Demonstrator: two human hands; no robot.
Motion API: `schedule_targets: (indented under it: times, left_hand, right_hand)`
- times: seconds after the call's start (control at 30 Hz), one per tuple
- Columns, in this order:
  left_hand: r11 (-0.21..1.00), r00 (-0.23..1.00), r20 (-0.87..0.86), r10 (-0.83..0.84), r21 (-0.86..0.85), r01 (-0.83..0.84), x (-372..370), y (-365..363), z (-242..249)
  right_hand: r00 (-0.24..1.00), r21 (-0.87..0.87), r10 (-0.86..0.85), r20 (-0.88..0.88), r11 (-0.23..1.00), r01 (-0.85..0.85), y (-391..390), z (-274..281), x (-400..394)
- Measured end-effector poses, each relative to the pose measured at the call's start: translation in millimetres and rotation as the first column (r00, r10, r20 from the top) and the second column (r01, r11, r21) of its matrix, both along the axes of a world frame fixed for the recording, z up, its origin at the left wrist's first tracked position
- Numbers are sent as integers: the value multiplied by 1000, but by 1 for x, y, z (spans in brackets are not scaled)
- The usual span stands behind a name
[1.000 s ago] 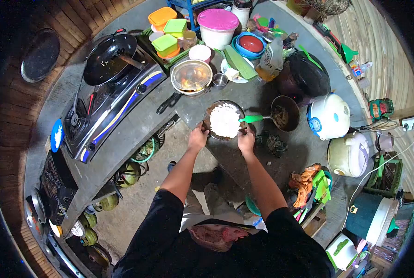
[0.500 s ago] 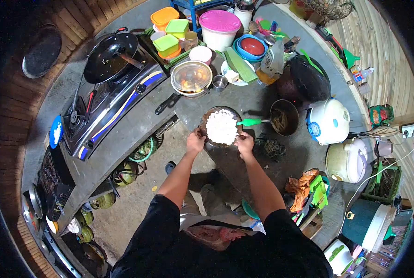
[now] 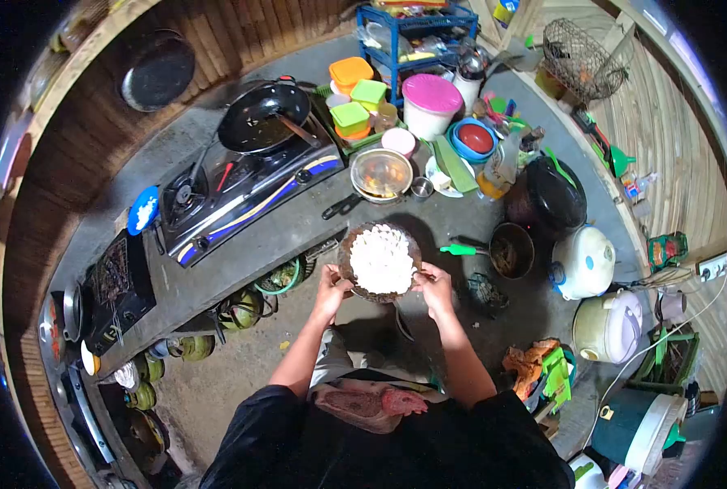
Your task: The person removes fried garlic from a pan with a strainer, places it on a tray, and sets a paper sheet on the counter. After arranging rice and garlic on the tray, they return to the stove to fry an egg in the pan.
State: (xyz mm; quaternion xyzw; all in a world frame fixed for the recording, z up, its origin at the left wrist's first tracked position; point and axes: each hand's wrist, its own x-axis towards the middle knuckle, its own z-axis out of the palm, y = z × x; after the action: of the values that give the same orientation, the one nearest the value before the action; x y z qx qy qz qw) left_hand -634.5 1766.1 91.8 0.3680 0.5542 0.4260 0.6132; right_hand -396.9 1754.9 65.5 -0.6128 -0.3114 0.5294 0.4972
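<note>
In the head view, a round dark-brown plate bears a heap of small white pieces, whose exact kind I cannot make out. My left hand grips its near left rim. On the near right rim, my right hand is closed with thumb and fingers. The plate is held up over the counter's front edge, roughly level. Beyond it sit a lidded pan with a dark handle and a small metal cup. To the right lies a saucepan with a green handle.
A black wok with a spatula stands on the gas stove at the left. Behind are a pink-lidded bucket and stacked bowls. A white rice cooker and a large dark pot stand at the right.
Both hands have lifted the plate off the counter, and it now hangs nearer to me. My view has swung left, so the stove and counter things appear farther right.
</note>
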Motion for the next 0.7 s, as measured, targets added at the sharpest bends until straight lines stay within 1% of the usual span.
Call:
schedule_targets:
  times: [0.03, 0.07, 0.1, 0.17, 0.2, 0.23, 0.3, 0.4, 0.43, 0.5, 0.53, 0.57, 0.6, 0.63, 0.7]
  left_hand:
    - [996, 996, 69, 54, -75, -49, -2, 1, 20]
    - [993, 971, 211, 112, -47, -105, -6, 7, 21]
    - [993, 959, 259, 119, -22, -117, -13, 13, 31]
    - [993, 941, 325, 96, 30, -112, -22, 27, 40]
    - [989, 948, 284, 143, 2, -149, -22, 30, 66]
    - [990, 926, 356, 127, 19, -143, -27, 35, 75]
    - [988, 930, 350, 107, 70, -140, -33, 46, 97]
    - [982, 924, 366, 109, 107, -158, -48, 66, 122]
    - [979, 916, 386, 107, 121, -165, -57, 73, 128]
    - [962, 922, 360, 143, 169, -215, -71, 89, 138]
    - [957, 906, 383, 179, 146, -250, -77, 95, 151]
    - [955, 896, 395, 203, 123, -270, -85, 101, 162]
    - [955, 912, 364, 186, 152, -256, -96, 111, 162]
    - [954, 928, 332, 170, 180, -239, -109, 121, 163]
    - [953, 928, 331, 171, 185, -241, -129, 140, 166]
  right_hand:
    - [1000, 44, 9, 20, 999, -9, 8, 17, -5]
    - [998, 71, 62, 17, 995, -63, 17, 35, -7]
    - [993, 98, 116, 17, 988, -117, 26, 57, -11]
    - [981, 171, 189, 40, 966, -193, 48, 77, -13]
    - [978, 196, 203, 45, 958, -208, 58, 93, -16]
    - [975, 218, 217, 49, 950, -222, 67, 109, -21]
    - [963, 267, 255, 88, 925, -270, 86, 133, -30]
    - [961, 272, 238, 140, 924, -268, 114, 163, -52]
    - [951, 265, 249, 186, 919, -292, 126, 168, -59]
    - [913, 231, 299, 276, 902, -365, 145, 183, -72]
    - [911, 230, 300, 282, 901, -368, 157, 186, -79]
    - [837, 301, 255, 484, 850, -433, 169, 190, -85]
    - [732, 355, 176, 658, 785, -508, 182, 198, -95]
    - [729, 356, 175, 661, 782, -511, 195, 207, -106]
    - [617, 423, 38, 786, 694, -582, 217, 229, -131]
